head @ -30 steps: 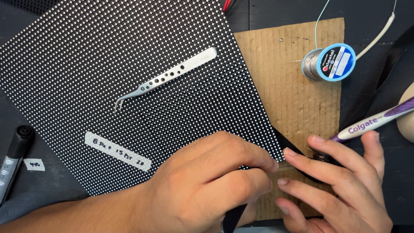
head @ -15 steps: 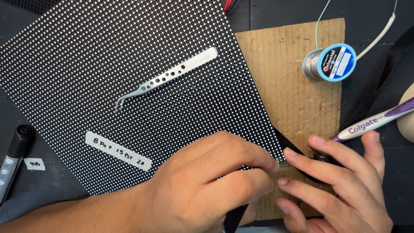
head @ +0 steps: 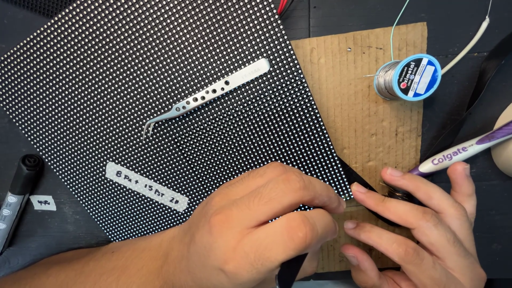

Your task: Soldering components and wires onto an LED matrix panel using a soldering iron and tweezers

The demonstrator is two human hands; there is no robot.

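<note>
- Both hands meet at the dotted LED panel (head: pixel 160 106)'s near-right corner: left hand (head: pixel 256 234) curled, pinning it to the bench; right hand (head: pixel 421 229) fingers spread, toothbrush (head: pixel 464 149) tucked in.
- Tweezers (head: pixel 208 98) rest on the panel, handy.

A dark table (head: pixel 341 16) is carrying a dotted black panel (head: pixel 106 106) under the left hand (head: pixel 256 234). Cardboard (head: pixel 357 106) is lying beyond the right hand (head: pixel 421 229), and a black marker (head: pixel 16 197) is lying far left of the left hand.

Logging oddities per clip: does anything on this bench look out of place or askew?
One oddity: a purple-and-white toothbrush lies among soldering gear, beside the solder spool. The dotted panel sits skewed, its corner overhanging the cardboard. No visible damage or spills.
</note>
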